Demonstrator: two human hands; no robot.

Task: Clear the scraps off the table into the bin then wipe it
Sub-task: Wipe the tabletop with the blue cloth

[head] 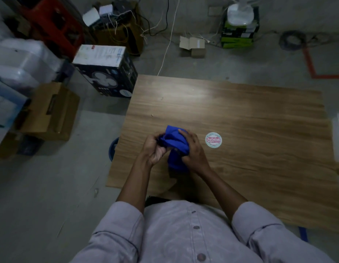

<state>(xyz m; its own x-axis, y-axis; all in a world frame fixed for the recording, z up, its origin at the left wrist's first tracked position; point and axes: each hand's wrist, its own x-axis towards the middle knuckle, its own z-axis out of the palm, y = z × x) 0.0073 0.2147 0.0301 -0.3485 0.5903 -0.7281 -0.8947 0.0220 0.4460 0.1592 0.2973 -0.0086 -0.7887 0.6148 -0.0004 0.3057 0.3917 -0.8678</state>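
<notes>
Both grips are bunching up the blue cloth (pixel 173 138), which is being held just above the desk (pixel 250 114), over its front-left part. The left grip (pixel 155 149) is curling fingers + thumb round the cloth's left side, palm turned partly up. The right grip (pixel 193 151) is wrapping over the cloth's right side from above, fingers digging into the folds. A tail of cloth is hanging down btw the two wrists; can't tell if it's touching the wood. Just right of the right grip, a round white disc (pixel 213 140) w/ red lettering is lying flat on the desk, apart from the cloth. A tiny pale scrap (pixel 151 115) is sitting further back, toward the desk's left edge. On the floor at that left edge a blue bin (pixel 112 149) is peeking out, mostly hidden under the desktop. Further left, an open cardboard box (pixel 51 111) and a fan carton (pixel 106 73) are standing on the floor.
</notes>
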